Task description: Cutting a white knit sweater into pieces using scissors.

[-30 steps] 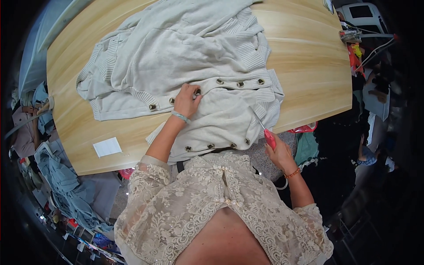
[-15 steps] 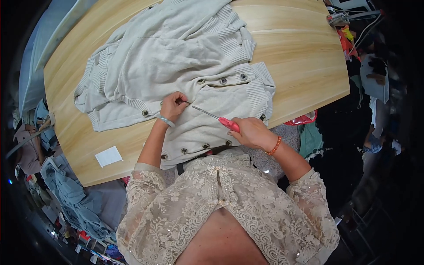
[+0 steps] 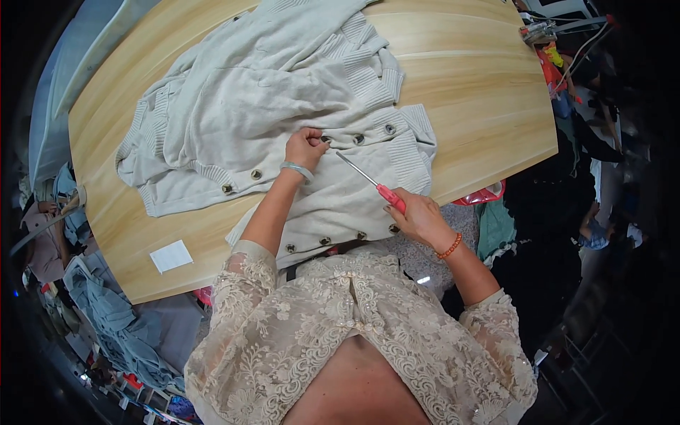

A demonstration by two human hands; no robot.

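Note:
A cream knitted cardigan [image 3: 248, 106] with ribbed cuffs and dark buttons lies rumpled on the wooden table, its near edge hanging over toward my body. My left hand [image 3: 304, 150] is closed in a pinch at the button band, right beside a dark button [image 3: 326, 139]. Whether the fingertips hold the button or only the knit is hard to see. My right hand [image 3: 419, 218] grips the red handle of a screwdriver-like tool [image 3: 392, 198]. Its thin metal shaft points up and left over the cardigan, the tip a little short of my left fingers.
The light wooden table [image 3: 474, 92] has curved-looking edges in this view. A white paper slip [image 3: 171, 256] rests near its left front edge. Blue-grey garments [image 3: 113, 319] are heaped at the lower left, and dark cloth [image 3: 531, 276] at the right. A metal clamp-like device [image 3: 540, 32] stands at the far right corner.
My left hand has moved right and away from me along the button band, to another button. The right hand with the tool has shifted slightly right and nearer to me.

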